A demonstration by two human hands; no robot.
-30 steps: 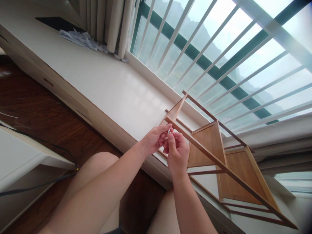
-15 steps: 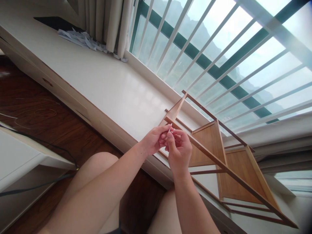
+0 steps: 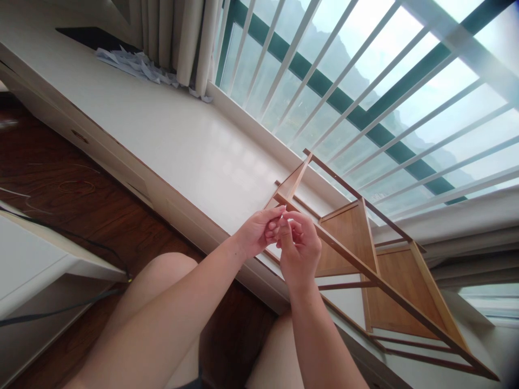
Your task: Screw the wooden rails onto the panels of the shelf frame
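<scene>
My left hand (image 3: pixel 257 232) and my right hand (image 3: pixel 300 248) meet in front of me, fingertips nearly touching. Both are closed in a pinch. Between the fingertips only a tiny pale bit shows, too small and too covered by the fingers to name. Just behind and to the right of my hands, a wooden shelf rack (image 3: pixel 348 240) with panel shelves lies tilted on the white window ledge (image 3: pixel 194 156). My hands are in front of its near end and hide part of its frame.
Torn white paper (image 3: pixel 135 66) and a dark flat sheet (image 3: pixel 95 39) lie on the ledge by the curtain (image 3: pixel 188 46). White bars (image 3: pixel 295 46) cross the window. At lower left stands a white cabinet (image 3: pixel 44 254), with cables near it above the dark wood floor (image 3: pixel 52 156).
My right fingers have shifted slightly, and the thin pale piece that stuck up between the fingertips is now mostly hidden. My left hand has hardly moved.
</scene>
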